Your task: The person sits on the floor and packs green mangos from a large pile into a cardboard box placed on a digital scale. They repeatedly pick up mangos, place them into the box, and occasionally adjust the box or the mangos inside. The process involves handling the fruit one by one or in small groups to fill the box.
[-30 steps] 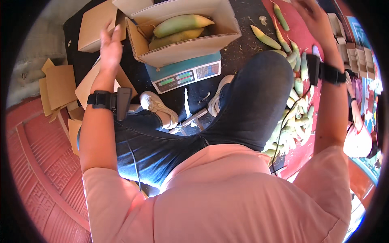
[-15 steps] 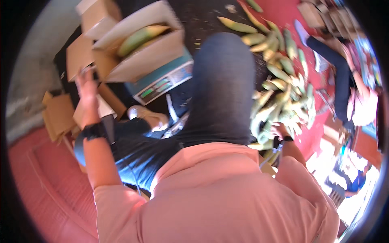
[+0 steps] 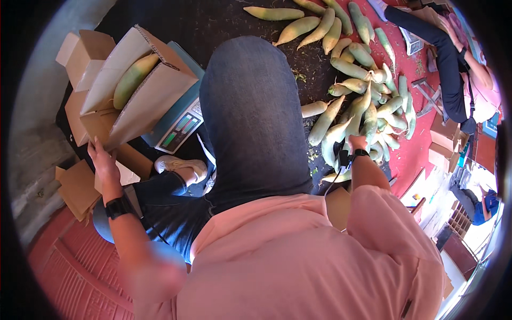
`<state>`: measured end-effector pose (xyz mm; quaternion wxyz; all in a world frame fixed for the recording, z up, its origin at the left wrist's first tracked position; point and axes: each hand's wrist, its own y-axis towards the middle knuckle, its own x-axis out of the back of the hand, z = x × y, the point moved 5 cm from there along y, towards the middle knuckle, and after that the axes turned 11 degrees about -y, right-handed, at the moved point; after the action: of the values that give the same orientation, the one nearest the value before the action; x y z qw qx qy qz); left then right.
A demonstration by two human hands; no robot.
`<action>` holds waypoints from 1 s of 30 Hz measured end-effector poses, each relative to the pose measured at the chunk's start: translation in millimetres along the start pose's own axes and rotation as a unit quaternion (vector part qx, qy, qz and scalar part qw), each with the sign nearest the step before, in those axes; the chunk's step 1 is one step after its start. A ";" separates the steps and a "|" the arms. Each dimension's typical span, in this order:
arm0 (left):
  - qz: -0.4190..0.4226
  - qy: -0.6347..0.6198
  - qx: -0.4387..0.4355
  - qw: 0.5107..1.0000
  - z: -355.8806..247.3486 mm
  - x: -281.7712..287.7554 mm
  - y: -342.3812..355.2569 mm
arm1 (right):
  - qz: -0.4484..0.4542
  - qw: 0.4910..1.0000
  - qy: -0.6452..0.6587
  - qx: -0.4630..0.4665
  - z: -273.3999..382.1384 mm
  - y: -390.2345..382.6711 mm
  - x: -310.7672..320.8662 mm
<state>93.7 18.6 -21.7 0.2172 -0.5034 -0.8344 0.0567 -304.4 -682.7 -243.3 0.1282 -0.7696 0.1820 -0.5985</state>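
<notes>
A cardboard box stands on a teal digital scale at the left. Inside it lies a green and pale daikon radish. My left hand rests its outstretched fingers against the near corner of the box and grips nothing. On the right, a heap of daikon radishes spreads over dark and red ground. My right hand is at the near side of the heap, its fingers closed on the end of a daikon radish; the fingertips are partly hidden.
Open cardboard boxes and cardboard flaps lie around the left side. A red plastic surface is at the lower left. Beyond the heap a person sits at the far right near another scale. My raised knee fills the middle.
The view has shifted and turned, so the box appears farther left. My left hand has come down to the box's near corner. My right hand has closed among the radishes.
</notes>
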 end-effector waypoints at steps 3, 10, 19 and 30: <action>0.047 0.069 -0.072 0.994 26.6 42.1 24.5 | -0.086 0.995 -0.034 -0.036 -3.0 5.0 19.4; 0.104 0.220 -0.150 0.958 33.3 49.3 21.2 | 0.015 0.997 -0.063 0.039 -9.6 39.8 23.8; 0.119 0.094 -0.107 0.983 35.0 28.7 22.9 | 0.055 0.971 0.155 0.176 -1.9 23.6 34.1; -0.001 -0.030 -0.093 0.995 17.8 12.5 4.2 | 0.406 0.499 0.616 0.454 137.8 -193.8 268.8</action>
<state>84.7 33.7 -35.2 0.1448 -0.5187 -0.8426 -0.0064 -88.0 -627.5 37.7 0.5442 0.1167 0.2102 -0.8038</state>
